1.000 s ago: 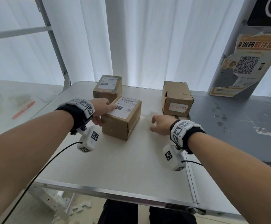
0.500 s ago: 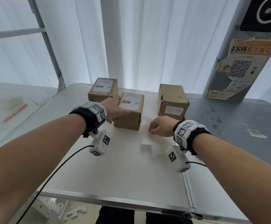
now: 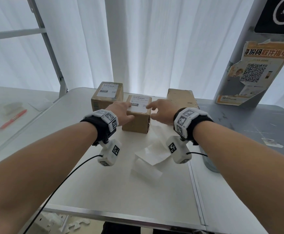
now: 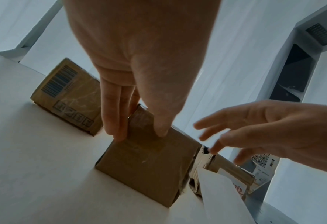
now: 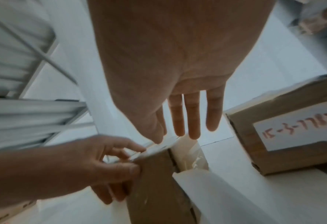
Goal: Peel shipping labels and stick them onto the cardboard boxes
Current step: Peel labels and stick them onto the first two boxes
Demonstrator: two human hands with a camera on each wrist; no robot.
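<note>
Three cardboard boxes stand at the back of the white table (image 3: 80, 166). The left box (image 3: 106, 98) (image 4: 68, 97) carries a white label. The middle box (image 3: 136, 122) (image 4: 145, 169) (image 5: 155, 189) has a shipping label (image 3: 140, 103) on top. My left hand (image 3: 121, 110) (image 4: 139, 133) (image 5: 109, 163) grips its left top corner, thumb on the front face. My right hand (image 3: 159, 110) (image 4: 254, 130) (image 5: 185, 128) reaches with straight fingers to the label's right edge. The right box (image 3: 180, 98) (image 5: 285, 136) has a bare top and a handwritten sticker on its front.
Peeled backing papers (image 3: 152, 156) lie on the table in front of the boxes. A red pen (image 3: 13, 119) lies on the side surface at left. At right are a grey table (image 3: 256, 124) and a pillar with a QR poster (image 3: 256, 73).
My right hand left the backing papers on the table and rose to the middle box's label. My left hand pushed that box back in line with the others and still holds it.
</note>
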